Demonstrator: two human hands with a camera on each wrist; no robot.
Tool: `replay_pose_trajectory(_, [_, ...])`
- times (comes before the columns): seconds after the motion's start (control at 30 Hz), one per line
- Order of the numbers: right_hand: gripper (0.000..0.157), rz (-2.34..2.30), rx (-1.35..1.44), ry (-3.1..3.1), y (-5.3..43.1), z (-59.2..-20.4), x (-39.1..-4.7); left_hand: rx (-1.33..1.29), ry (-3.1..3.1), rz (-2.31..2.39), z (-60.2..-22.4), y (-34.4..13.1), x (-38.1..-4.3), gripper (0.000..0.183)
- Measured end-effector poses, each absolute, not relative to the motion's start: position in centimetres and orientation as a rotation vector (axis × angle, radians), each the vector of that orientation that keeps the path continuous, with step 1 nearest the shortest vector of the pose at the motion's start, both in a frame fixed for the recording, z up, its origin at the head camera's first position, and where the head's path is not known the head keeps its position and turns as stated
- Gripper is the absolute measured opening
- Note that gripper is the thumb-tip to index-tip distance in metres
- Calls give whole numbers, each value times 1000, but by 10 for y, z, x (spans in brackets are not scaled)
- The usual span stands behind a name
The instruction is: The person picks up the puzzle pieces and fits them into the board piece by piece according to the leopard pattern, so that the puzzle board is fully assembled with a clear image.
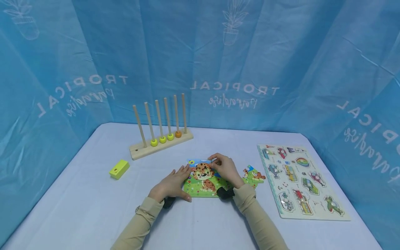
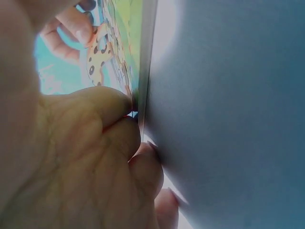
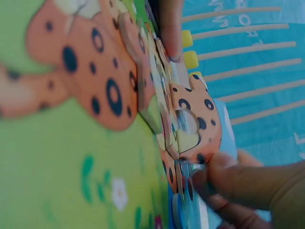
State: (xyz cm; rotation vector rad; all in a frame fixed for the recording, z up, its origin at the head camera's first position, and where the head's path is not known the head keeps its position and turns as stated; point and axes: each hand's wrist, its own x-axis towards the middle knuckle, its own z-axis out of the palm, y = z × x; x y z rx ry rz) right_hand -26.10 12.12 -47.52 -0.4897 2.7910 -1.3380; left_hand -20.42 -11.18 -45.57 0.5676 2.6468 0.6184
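A jigsaw puzzle [image 1: 197,191] of an orange spotted cub on green grass lies flat in front of me. My left hand [image 1: 171,185] rests along its left edge, fingers stretched toward the upper corner and thumb apart near the lower one. At the top right of the picture, my right hand [image 1: 226,170] pinches a spotted jigsaw piece [image 3: 202,126] between thumb and fingers. In the right wrist view that piece stands tilted up from the board, above other raised pieces [image 3: 147,90]. The left wrist view also shows the tilted piece [image 2: 97,62], beyond the left palm [image 2: 81,152].
Several loose jigsaw pieces [image 1: 253,177] lie right of the puzzle. Farther right is a vehicle puzzle board [image 1: 282,205]. A wooden peg rack [image 1: 162,148] with yellow and orange beads stands behind, and a yellow block [image 1: 119,169] sits at left. Blue curtain [image 1: 218,62] surrounds the table.
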Motion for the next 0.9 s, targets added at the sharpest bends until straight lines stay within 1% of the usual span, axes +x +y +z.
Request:
replay_pose_trajectory(0.17, [14, -1193, -506, 2899, 118, -479, -261, 571, 2649, 623, -455, -113, -203, 113])
replay_pose_trajectory(0.4, [17, -1115, -450, 2954, 114, -479, -262, 575, 2653, 624, -453, -114, -202, 112])
replay_pose_trajectory(0.57, [15, -1050, -441, 2984, 112, -478, -263, 560, 2656, 619, -450, -114, -201, 112])
replay_pose_trajectory(0.73, [12, -1020, -489, 3073, 111, -472, -258, 562, 2641, 631, -451, -112, -201, 111])
replay_pose_trajectory(0.9, [18, -1098, -614, 3039, 104, -463, -255, 570, 2648, 605, -453, -112, -202, 113])
